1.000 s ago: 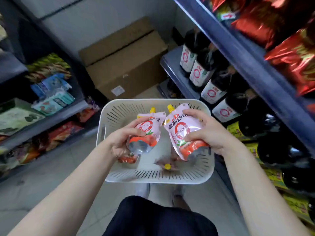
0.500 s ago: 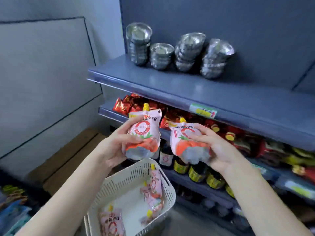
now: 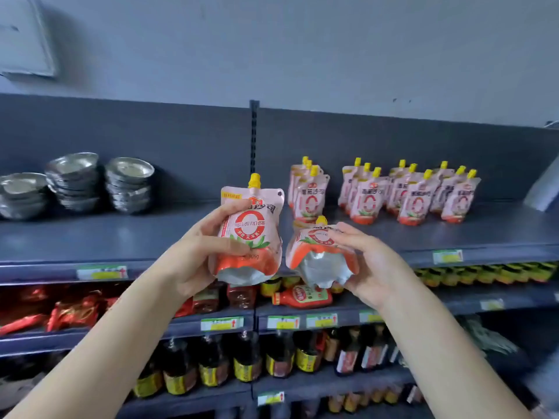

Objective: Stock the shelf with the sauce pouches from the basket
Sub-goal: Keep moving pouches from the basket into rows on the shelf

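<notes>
My left hand (image 3: 193,252) grips a pink sauce pouch (image 3: 251,228) with a yellow cap, held upright in front of the top shelf (image 3: 121,237). My right hand (image 3: 372,267) holds a second sauce pouch (image 3: 317,255) tilted away, its silver bottom facing me. Both pouches hover just before the shelf's front edge. Several matching pouches (image 3: 408,192) stand in rows on the shelf's right half. The basket is out of view.
Stacks of metal bowls (image 3: 75,182) sit on the shelf's left end. A bare stretch of shelf lies between the bowls and the pouches. Lower shelves hold red packets (image 3: 69,313), a lying ketchup bottle (image 3: 302,296) and dark sauce bottles (image 3: 248,358).
Both hands rose with their pouches from over the basket up to the top shelf. The view swung up and right; the basket dropped out of sight and the stocked pouches appeared.
</notes>
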